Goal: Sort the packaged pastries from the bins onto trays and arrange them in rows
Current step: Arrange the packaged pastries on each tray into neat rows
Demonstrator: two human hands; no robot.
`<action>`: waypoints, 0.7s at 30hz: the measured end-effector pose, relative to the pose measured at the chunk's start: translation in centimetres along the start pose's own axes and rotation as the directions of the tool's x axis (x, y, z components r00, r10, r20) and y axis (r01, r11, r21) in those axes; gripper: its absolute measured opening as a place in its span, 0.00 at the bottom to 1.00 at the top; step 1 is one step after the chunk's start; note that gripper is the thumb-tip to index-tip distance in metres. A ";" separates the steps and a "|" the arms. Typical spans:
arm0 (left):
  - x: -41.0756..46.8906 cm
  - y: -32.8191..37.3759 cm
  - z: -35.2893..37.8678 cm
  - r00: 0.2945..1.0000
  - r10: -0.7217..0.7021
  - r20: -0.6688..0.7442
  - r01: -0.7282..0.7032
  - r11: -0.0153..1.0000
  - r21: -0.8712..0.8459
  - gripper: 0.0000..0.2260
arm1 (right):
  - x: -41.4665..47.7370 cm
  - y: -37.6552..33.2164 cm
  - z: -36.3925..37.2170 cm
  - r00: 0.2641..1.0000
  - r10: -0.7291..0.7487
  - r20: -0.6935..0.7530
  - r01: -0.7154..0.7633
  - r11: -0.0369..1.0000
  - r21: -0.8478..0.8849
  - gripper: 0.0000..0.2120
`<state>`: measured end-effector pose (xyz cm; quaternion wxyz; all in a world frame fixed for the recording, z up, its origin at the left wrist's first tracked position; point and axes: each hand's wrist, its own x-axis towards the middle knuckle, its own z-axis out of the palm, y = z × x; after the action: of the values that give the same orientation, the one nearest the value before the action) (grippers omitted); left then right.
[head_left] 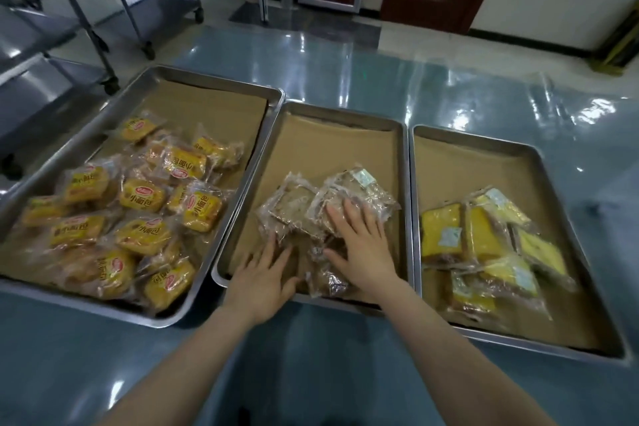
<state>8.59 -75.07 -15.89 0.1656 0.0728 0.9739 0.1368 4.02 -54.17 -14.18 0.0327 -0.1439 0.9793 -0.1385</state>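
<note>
Three steel trays lined with brown paper stand side by side. The left tray (207,79) holds a heap of several yellow-labelled bun packs (141,195). The middle tray (345,114) holds several clear-wrapped brown pastry packs (294,204) in a loose pile. The right tray (484,138) holds several yellow cake slices (480,235) in clear wrap. My left hand (262,273) lies flat at the near edge of the middle tray, fingers spread, touching a pack. My right hand (363,242) rests flat on top of the brown packs, fingers apart. Neither hand grips anything.
The trays sit on a blue-grey table (345,373) under glossy clear plastic. Wheeled metal racks (103,10) stand at the back left beyond the table. Doors and a white wall are at the far side of the room.
</note>
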 end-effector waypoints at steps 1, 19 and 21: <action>0.1 0.0 0.3 1.000 0.000 0.014 -0.001 0.998 0.056 0.30 | 0.1 0.3 0.4 1.000 0.007 0.017 -0.007 1.000 -0.006 0.38; 0.4 0.2 -0.2 0.969 -0.080 0.233 0.054 0.992 0.115 0.23 | -3.6 2.4 0.2 0.989 0.141 0.051 -0.143 0.989 0.035 0.38; 0.4 0.3 -0.2 0.970 -0.083 0.228 0.061 0.993 0.104 0.23 | -4.2 2.4 0.3 0.988 0.144 0.050 -0.146 0.989 0.038 0.37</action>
<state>8.16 -74.77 -15.79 0.2795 0.0607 0.9554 0.0741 7.41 -50.78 -14.99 0.0686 -0.0749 0.9831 -0.1525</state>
